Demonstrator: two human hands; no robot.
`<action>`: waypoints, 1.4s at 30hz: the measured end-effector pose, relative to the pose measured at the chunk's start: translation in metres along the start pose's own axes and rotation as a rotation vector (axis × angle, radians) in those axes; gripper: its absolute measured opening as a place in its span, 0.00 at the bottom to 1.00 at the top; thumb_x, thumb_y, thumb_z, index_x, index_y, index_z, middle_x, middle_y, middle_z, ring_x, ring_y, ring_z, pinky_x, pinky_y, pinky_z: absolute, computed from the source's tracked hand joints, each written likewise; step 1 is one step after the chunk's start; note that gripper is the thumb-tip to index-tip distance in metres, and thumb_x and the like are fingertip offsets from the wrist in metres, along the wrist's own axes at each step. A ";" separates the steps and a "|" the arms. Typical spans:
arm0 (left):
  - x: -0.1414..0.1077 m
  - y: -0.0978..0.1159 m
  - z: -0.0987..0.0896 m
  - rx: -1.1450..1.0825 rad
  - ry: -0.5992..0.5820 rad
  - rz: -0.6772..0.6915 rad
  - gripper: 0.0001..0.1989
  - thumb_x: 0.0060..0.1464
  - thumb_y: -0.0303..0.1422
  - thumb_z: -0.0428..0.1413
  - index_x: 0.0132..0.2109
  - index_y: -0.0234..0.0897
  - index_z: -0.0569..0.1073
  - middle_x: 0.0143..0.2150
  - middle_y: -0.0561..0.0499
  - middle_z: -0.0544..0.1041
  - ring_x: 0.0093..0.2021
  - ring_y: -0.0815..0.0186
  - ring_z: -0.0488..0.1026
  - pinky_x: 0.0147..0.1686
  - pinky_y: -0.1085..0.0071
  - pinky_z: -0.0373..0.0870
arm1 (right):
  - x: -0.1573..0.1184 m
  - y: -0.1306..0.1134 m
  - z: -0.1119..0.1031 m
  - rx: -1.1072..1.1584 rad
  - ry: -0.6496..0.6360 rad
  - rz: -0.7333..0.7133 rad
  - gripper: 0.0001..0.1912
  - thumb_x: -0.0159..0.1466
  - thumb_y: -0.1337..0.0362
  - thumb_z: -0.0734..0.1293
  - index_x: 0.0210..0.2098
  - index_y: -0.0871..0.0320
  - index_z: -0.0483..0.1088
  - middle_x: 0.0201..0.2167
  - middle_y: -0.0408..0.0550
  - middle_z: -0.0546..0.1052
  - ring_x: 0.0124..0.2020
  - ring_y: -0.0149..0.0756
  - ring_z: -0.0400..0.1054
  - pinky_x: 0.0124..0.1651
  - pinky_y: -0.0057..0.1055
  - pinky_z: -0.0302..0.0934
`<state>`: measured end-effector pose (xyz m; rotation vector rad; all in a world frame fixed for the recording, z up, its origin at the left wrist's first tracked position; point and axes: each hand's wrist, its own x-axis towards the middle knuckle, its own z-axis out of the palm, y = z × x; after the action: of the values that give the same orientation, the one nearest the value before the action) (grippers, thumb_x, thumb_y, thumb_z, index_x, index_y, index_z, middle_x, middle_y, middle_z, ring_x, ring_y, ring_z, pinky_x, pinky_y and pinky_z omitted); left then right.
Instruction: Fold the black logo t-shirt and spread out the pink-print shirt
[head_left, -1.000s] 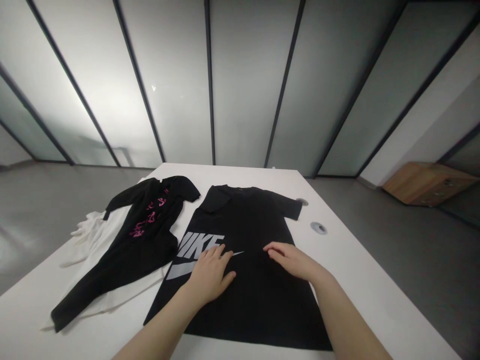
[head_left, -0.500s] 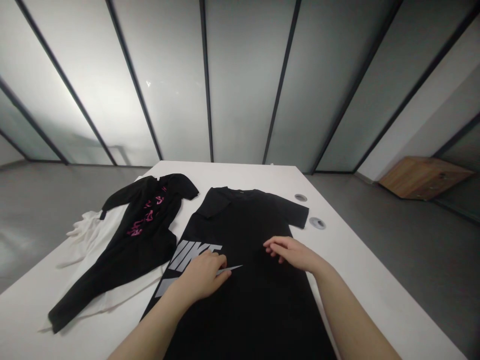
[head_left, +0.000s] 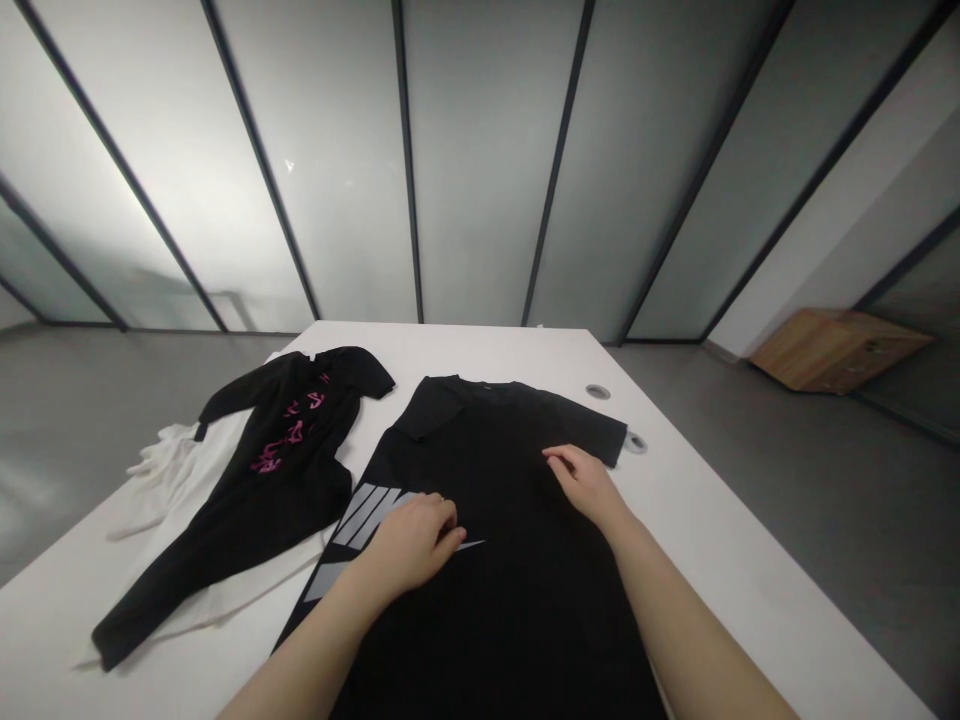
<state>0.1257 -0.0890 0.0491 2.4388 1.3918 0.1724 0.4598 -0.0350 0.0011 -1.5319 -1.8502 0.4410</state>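
A black T-shirt [head_left: 487, 620] with a grey letter print and swoosh lies spread front-up, its collar toward the far side. My left hand [head_left: 418, 535] rests over the print, fingers bent and thumb apart, with no cloth seen pinched. Over the shirt's right chest, just below the right sleeve [head_left: 592, 428], is my right hand [head_left: 589, 482]. Its visible fingers reach forward and nothing shows in them; whether they touch the cloth is unclear. The left sleeve [head_left: 429, 408] lies folded inward across the shoulder.
Left of the shirt, a black T-shirt with pink print [head_left: 277, 460] lies on white garments [head_left: 199, 480]. The white table [head_left: 750, 590] has two round grommets, one [head_left: 598, 391] beyond the right sleeve. A wooden cabinet [head_left: 832, 350] stands at right, frosted panels [head_left: 480, 160] behind.
My right hand has moved up the shirt toward the right sleeve. That sleeve has shifted outward and now partly covers the nearer grommet. My left hand has stayed nearly in place over the print.
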 end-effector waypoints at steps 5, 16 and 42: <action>0.003 -0.005 0.009 -0.013 0.098 0.031 0.14 0.68 0.41 0.55 0.55 0.44 0.77 0.59 0.45 0.76 0.59 0.54 0.73 0.58 0.59 0.69 | 0.006 0.019 0.003 -0.020 0.232 0.149 0.23 0.70 0.50 0.59 0.50 0.56 0.78 0.47 0.55 0.81 0.46 0.47 0.75 0.53 0.43 0.69; 0.008 -0.012 0.023 0.000 0.068 0.020 0.17 0.67 0.42 0.56 0.57 0.43 0.78 0.66 0.42 0.74 0.66 0.50 0.70 0.65 0.52 0.66 | -0.004 0.077 -0.022 -0.560 0.295 0.648 0.25 0.68 0.51 0.63 0.56 0.60 0.78 0.50 0.71 0.77 0.57 0.71 0.70 0.55 0.63 0.65; 0.007 -0.010 0.019 0.014 0.045 0.025 0.16 0.67 0.40 0.56 0.57 0.42 0.78 0.66 0.42 0.73 0.66 0.50 0.70 0.65 0.53 0.67 | 0.030 0.095 -0.023 1.126 0.514 0.644 0.11 0.65 0.59 0.70 0.47 0.49 0.72 0.55 0.48 0.81 0.61 0.42 0.74 0.64 0.43 0.70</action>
<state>0.1257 -0.0827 0.0276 2.4784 1.3864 0.2255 0.5419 0.0131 -0.0358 -1.1764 -0.4516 1.0332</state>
